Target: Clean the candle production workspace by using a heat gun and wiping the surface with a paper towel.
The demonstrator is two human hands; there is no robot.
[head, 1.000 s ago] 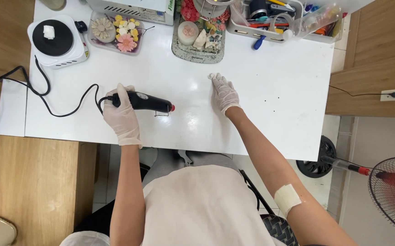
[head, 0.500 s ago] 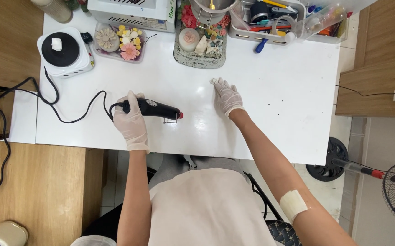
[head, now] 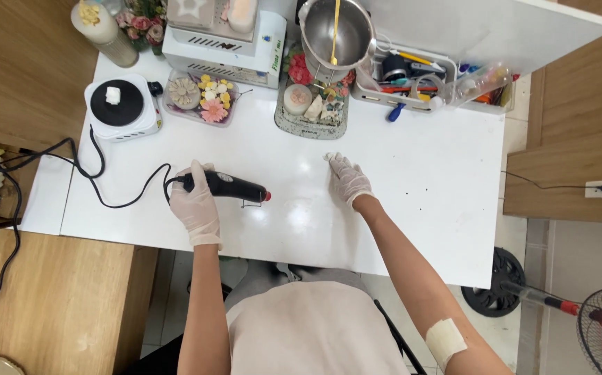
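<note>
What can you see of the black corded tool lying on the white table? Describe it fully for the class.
The black corded tool is slim and wand-shaped, seemingly plastic, with a red tip pointing towards the person's right. It lies flat on the white table, a thin wire stand beneath its front. The gloved left hand wraps its rear end. A black cord runs from that end, curving across the table and off its edge. The gloved right hand rests on the table apart from it.

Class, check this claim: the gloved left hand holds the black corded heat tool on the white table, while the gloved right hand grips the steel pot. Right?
Not quite. The head view shows the gloved right hand flat on the white table, away from the steel pot. The gloved left hand does hold the black corded heat tool.
</note>
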